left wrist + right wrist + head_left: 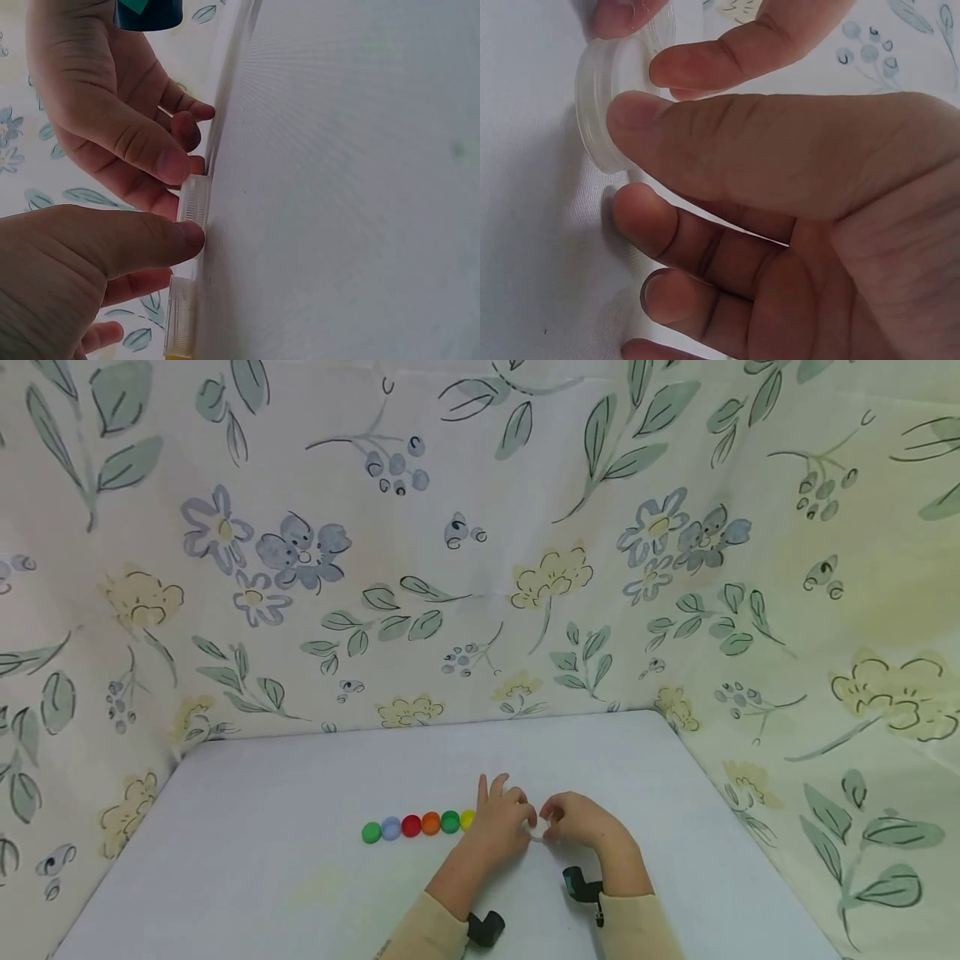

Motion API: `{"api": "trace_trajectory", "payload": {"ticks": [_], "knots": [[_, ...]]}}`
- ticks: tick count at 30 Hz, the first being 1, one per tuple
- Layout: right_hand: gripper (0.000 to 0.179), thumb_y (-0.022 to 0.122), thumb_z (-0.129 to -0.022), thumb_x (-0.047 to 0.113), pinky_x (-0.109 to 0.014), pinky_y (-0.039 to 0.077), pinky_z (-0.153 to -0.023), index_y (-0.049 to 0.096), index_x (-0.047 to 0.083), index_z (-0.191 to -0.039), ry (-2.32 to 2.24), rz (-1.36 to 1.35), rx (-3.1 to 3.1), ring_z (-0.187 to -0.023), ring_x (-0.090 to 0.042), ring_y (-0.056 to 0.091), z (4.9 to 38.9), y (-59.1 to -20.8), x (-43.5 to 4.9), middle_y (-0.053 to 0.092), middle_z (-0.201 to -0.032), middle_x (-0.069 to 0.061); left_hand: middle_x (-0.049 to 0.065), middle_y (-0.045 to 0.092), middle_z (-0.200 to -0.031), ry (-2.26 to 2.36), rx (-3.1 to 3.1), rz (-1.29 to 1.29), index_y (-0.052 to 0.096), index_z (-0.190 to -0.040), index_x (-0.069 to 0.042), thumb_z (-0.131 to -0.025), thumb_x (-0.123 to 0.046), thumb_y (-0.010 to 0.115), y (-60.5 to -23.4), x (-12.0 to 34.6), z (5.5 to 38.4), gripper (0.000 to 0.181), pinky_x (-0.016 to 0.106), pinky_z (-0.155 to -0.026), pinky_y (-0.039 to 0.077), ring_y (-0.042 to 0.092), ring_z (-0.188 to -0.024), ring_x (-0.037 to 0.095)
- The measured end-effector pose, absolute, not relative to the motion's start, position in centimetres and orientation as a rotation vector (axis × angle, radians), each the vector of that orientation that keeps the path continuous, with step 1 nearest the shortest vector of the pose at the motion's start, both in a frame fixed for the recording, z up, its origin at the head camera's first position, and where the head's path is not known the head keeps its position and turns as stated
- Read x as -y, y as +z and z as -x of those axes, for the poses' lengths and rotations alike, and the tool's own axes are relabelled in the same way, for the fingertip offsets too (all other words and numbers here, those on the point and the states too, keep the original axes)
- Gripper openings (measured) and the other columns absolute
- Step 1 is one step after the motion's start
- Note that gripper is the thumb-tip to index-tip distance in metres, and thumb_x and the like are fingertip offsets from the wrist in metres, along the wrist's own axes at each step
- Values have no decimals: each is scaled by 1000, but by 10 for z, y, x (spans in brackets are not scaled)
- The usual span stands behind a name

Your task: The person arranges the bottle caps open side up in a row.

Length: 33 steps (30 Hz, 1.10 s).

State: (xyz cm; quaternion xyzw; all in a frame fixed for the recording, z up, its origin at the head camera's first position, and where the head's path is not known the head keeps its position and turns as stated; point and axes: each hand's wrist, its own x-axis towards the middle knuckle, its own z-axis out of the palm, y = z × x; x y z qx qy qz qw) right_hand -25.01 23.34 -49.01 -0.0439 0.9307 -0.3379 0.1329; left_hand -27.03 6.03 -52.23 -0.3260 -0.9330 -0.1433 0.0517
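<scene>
A clear, round plastic cap [537, 836] stands on the white table between my two hands. My left hand [498, 818] pinches its left side, thumb on the near face, as the left wrist view shows. From the right, my right hand [585, 824] pinches the same cap [604, 105] with thumb and index finger, its other fingers loosely bent. Another clear cap [180, 315] sits next to it, hidden behind my left hand in the head view. Leftward the row goes on with a yellow cap [467, 820], partly covered by that hand.
Further left in the row lie a green cap [450, 822], an orange cap [431, 823], a red cap [411, 826], a lavender cap [392, 828] and another green cap [371, 832]. The white table [262, 843] meets a floral cloth [450, 552] behind and at the sides.
</scene>
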Motion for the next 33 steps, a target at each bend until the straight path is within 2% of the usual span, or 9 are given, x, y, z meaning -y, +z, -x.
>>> {"api": "trace_trajectory", "payload": {"ticks": [11,20,25,33], "knots": [[20,73,-75,9,-35,44,-64,64,8,-93,-940,100,-2716,-72,-18,51,250,-492,-232,55,-79,-2,-6,55,-99,-425,2871,996,71,-89,-29,-79,-28,74,-519,-61,268,10,66,-105,10,30,-130,34],[31,75,-78,22,-39,46,-66,65,10,-104,-867,60,-2753,-74,-17,53,250,-486,-232,58,-84,-1,-5,56,-105,-469,2899,943,70,-93,-29,-83,-34,71,-514,-59,269,11,64,-107,8,26,-133,33],[33,72,-82,27,-38,46,-66,64,10,-109,-852,63,-2796,-75,-17,53,251,-483,-233,59,-87,-1,-3,57,-107,-434,2869,896,69,-96,-26,-84,-34,69,-509,-53,271,15,63,-107,11,30,-132,33],[32,71,-83,30,-38,46,-68,65,10,-107,-820,93,-2886,-76,-17,52,255,-484,-228,58,-87,-1,-2,60,-112,-480,2848,805,67,-107,-21,-85,-32,68,-504,-41,277,25,60,-107,16,40,-125,28]]}}
